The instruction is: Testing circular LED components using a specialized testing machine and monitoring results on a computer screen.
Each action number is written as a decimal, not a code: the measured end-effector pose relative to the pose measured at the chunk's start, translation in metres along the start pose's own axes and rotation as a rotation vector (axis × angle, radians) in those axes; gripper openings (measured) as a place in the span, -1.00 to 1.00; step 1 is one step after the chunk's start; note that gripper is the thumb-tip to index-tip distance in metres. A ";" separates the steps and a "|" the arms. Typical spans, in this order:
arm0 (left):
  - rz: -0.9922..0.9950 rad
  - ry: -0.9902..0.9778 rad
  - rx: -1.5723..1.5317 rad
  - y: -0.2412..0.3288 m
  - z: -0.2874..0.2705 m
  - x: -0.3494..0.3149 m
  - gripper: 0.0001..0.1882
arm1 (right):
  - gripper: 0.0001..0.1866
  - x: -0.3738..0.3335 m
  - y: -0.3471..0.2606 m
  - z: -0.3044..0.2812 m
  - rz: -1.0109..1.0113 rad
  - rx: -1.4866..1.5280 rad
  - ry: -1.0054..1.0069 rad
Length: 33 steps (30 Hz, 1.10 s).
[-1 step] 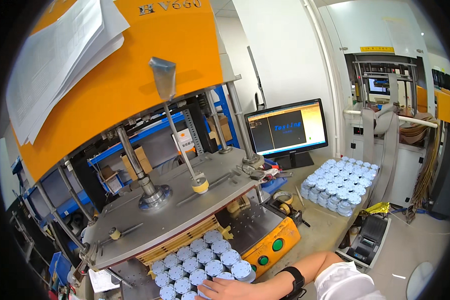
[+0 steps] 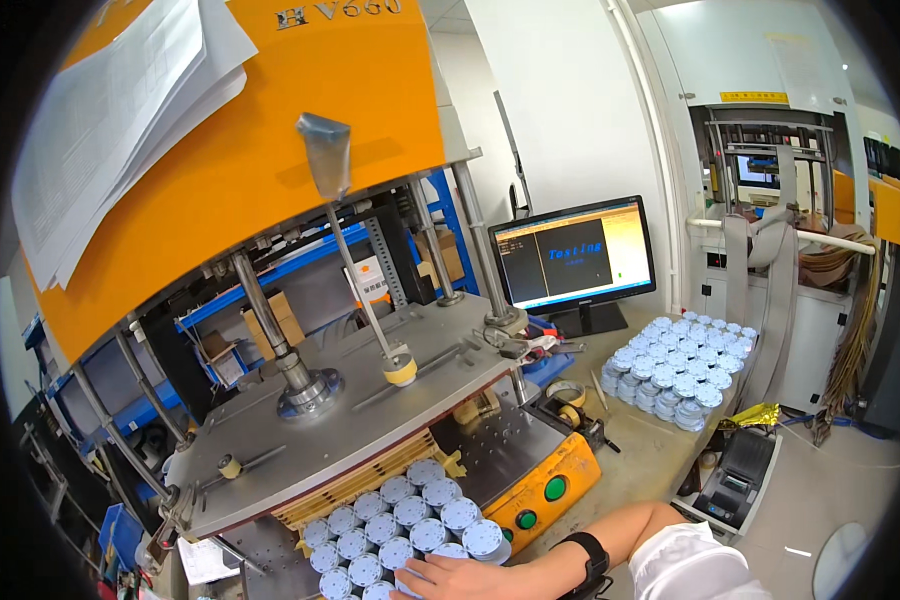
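Right grip (image 2: 450, 580) lies palm down over the near right edge of a block of stacked light-blue discs (image 2: 395, 553), its fingers reaching left across the tops; the lower border cuts the fingertips off, so I cannot tell whether it pinches any disc or merely rests there. Those discs stand in close rows to its left and beyond it, their far end just in front of a slatted tan strip (image 2: 365, 485) under a steel plate (image 2: 315, 408). Behind the wrist come a black band (image 2: 592, 560) and a white sleeve (image 2: 685, 562). Just beyond the hand sits an orange control box (image 2: 575, 470) with green buttons. Farther right, a second group of blue stacks (image 2: 675, 365) stands on the tabletop (image 2: 645, 445), near a monitor (image 2: 575, 258).
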<state>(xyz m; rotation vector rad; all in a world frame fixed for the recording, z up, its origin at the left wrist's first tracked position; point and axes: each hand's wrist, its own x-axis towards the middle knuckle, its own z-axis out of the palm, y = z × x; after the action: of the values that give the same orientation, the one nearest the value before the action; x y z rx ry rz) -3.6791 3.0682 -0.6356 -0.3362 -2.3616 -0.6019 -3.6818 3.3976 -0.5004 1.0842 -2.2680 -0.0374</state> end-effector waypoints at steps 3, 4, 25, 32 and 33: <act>-0.002 0.008 -0.001 -0.001 -0.002 -0.005 -0.74 | -0.29 -0.002 -0.005 -0.004 0.002 -0.012 -0.008; 0.004 0.015 -0.013 -0.001 -0.004 -0.008 -0.73 | -0.28 -0.002 -0.008 -0.006 0.000 -0.020 -0.011; -0.111 0.010 -0.082 -0.019 0.014 -0.009 -0.89 | -0.57 -0.080 -0.022 0.023 0.830 0.855 -0.491; -0.025 0.062 0.058 -0.004 -0.005 -0.009 -0.74 | -0.49 -0.077 -0.014 0.064 0.916 0.750 -0.254; -0.027 0.066 0.054 -0.003 -0.006 -0.009 -0.74 | -0.49 -0.074 -0.015 0.059 0.923 0.801 -0.284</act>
<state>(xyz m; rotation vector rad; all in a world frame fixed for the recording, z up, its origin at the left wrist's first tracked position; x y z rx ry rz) -3.6703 3.0615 -0.6386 -0.2574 -2.3172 -0.5528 -3.6684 3.4269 -0.5903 0.2381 -2.9059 1.2308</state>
